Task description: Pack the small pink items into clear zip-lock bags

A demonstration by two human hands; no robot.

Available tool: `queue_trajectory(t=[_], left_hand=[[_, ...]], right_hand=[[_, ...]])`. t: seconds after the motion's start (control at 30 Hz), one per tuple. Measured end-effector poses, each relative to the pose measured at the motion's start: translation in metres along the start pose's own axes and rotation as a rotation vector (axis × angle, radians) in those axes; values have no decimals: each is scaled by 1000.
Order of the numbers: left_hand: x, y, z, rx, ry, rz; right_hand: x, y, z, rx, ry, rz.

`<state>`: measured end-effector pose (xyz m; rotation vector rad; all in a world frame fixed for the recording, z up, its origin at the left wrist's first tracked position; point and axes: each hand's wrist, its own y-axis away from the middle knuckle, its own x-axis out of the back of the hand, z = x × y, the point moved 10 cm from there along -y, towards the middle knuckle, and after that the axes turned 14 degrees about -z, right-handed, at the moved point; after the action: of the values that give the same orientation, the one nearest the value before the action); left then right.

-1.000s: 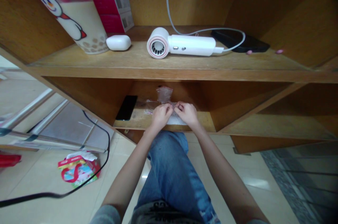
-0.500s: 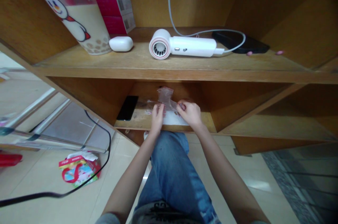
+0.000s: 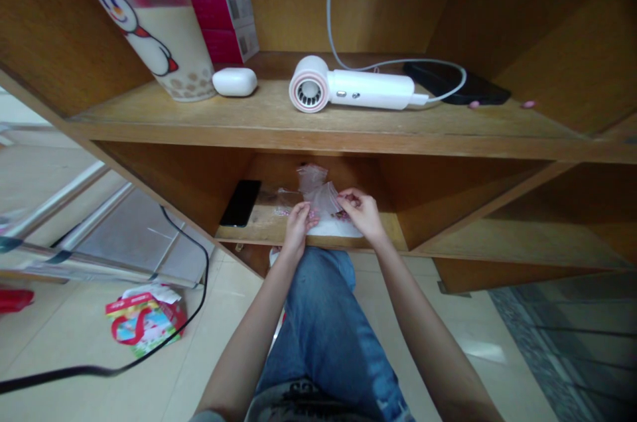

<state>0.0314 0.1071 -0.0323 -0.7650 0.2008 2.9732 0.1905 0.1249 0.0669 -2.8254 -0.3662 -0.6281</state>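
Note:
In the lower compartment, a small clear plastic bag (image 3: 323, 200) is stretched between my two hands. My left hand (image 3: 297, 226) is closed on its left side, with tiny pink beads (image 3: 312, 215) showing by the fingertips. My right hand (image 3: 362, 215) pinches the bag's right edge between thumb and fingers. Small dark reddish pieces (image 3: 341, 215) show just below the right fingertips; whether they are in the bag I cannot tell. Under the hands lies a white sheet (image 3: 336, 228). More clear plastic bags (image 3: 311, 174) lie behind and to the left.
A black phone (image 3: 241, 203) lies left in the compartment. The shelf above (image 3: 269, 123) bears a white hair dryer (image 3: 371, 89), a white earbud case (image 3: 235, 81), a milk-tea cup (image 3: 172, 50) and pink boxes (image 3: 219, 7). A black cable (image 3: 205, 276) crosses the floor.
The fingers of my left hand have opened out somewhat, and pink beads now show beside them. My right hand has lifted the bag's edge, spreading the plastic wider. The view has shifted slightly.

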Motion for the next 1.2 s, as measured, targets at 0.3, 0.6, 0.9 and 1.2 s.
queue_trajectory(t=[0.3,0.6,0.9,1.2], left_hand=[[14,5,29,-153,-230,61],[2,16,52,-245,-293,20],[-7,27,70,-321,-407,13],[-29,44,97,-443,-790,48]], right_hand=[[-21,3,1,57,23,-44],[-50,-5,26,-75,-340,-106],[-82,2,57,-281,-1067,-40],[-99,-1,58,-263,-1294,-96]])
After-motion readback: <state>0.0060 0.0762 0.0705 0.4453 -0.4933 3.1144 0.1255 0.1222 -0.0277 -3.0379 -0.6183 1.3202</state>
